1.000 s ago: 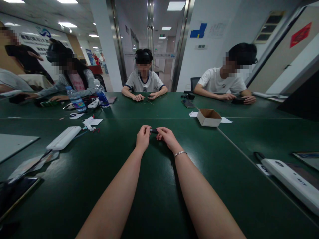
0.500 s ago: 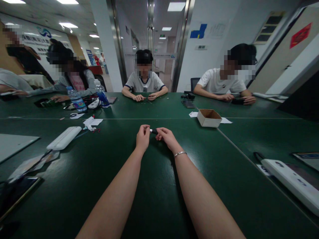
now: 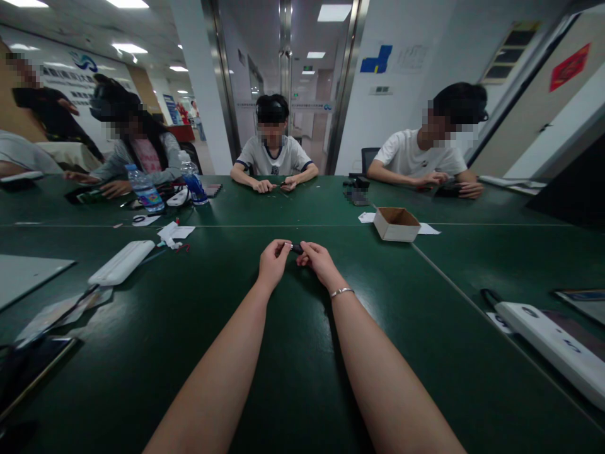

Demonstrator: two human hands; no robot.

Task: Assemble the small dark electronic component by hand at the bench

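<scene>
Between my hands is a small dark object with a silver end (image 3: 297,249), too small to name more exactly. My left hand (image 3: 273,263) pinches its silver end between thumb and fingers. At the dark end, my right hand (image 3: 319,260) has its fingertips closed on the same object. Both hands are just above the green table (image 3: 302,340), and the fingers hide much of the object. A silver bracelet (image 3: 341,292) circles my right wrist.
An open cardboard box (image 3: 397,231) stands beyond my right hand. White power strips (image 3: 121,262) lie to either side, a phone (image 3: 35,372) at the near left. Bottles (image 3: 145,189) stand at the back left. Several people sit across the table.
My left fingers have shifted slightly toward my right hand, covering more of the silver end. Across the table, the person at left has drawn an arm in; the one at right has moved a hand.
</scene>
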